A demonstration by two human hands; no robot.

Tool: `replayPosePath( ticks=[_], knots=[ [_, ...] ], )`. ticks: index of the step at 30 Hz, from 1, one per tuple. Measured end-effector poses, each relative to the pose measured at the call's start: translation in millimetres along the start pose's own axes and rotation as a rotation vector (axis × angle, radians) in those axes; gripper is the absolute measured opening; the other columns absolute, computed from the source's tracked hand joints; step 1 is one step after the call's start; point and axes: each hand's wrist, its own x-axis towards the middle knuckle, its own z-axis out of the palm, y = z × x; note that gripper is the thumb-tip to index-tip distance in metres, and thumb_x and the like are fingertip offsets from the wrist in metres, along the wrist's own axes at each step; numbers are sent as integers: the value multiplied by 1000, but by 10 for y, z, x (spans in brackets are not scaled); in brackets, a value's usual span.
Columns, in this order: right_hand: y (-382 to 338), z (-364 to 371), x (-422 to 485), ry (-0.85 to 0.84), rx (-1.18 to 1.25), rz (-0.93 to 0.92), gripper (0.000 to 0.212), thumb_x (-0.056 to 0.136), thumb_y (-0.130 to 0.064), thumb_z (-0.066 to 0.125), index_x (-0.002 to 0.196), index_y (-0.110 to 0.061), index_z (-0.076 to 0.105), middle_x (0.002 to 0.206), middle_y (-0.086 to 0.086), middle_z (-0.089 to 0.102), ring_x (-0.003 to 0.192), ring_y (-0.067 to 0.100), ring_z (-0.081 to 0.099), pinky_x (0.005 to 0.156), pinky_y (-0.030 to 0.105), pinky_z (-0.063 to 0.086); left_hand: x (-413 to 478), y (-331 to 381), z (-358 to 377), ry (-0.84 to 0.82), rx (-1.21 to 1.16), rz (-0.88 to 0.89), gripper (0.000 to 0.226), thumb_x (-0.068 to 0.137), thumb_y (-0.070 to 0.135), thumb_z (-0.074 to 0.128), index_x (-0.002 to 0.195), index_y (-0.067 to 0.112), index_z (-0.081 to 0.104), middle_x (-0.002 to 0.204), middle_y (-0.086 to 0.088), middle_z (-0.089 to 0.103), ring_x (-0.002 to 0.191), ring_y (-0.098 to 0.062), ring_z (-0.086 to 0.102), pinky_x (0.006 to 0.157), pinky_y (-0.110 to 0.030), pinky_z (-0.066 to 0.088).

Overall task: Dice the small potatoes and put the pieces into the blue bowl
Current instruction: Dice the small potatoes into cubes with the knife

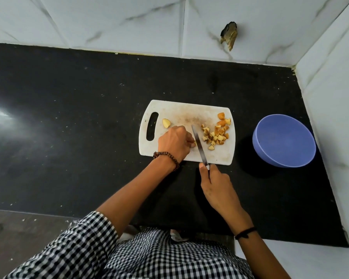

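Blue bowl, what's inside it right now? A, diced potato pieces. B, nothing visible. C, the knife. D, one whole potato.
B: the blue bowl shows only its bare inside, while the diced pieces all lie on the cutting board.
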Motion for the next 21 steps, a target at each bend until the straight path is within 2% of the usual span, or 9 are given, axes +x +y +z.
replayPosePath(
  ticks=[3,6,10,16,21],
  knots=[
    [-55,-9,60,-30,-103,-6,44,107,-49,26,110,-12,50,97,7,59,93,26,63,84,47,54,6,4,6,9,-17,-5,8,81,23,75,88,21,72,94,8,66,81,-14,63,70,-32,56],
    [-125,-24,108,-52,-192,12,45,107,-48,23,114,-11,48,100,7,52,98,29,60,81,43,52,-2,3,20,8,-59,-8,7,80,21,75,87,18,72,93,6,68,82,-13,64,72,-33,56],
    [-85,-9,51,-52,-232,12,42,107,-47,24,111,-12,47,102,9,59,95,28,62,82,46,54,-10,-9,40,28,-105,4,9,80,16,75,88,14,74,91,5,70,84,-13,66,76,-31,57],
    [122,7,-236,-42,-272,15,38,107,-48,23,101,-17,45,87,3,59,78,20,62,63,34,47,-30,-12,56,54,-145,22,7,79,11,75,85,9,72,87,4,73,83,-12,67,78,-32,57],
    [252,-45,-374,-61,-285,68,38,106,-51,22,101,-21,45,86,1,59,78,19,62,63,34,48,-32,-27,65,58,-147,48,7,81,13,74,88,12,76,89,0,70,82,-15,65,76,-30,57]
  ],
)
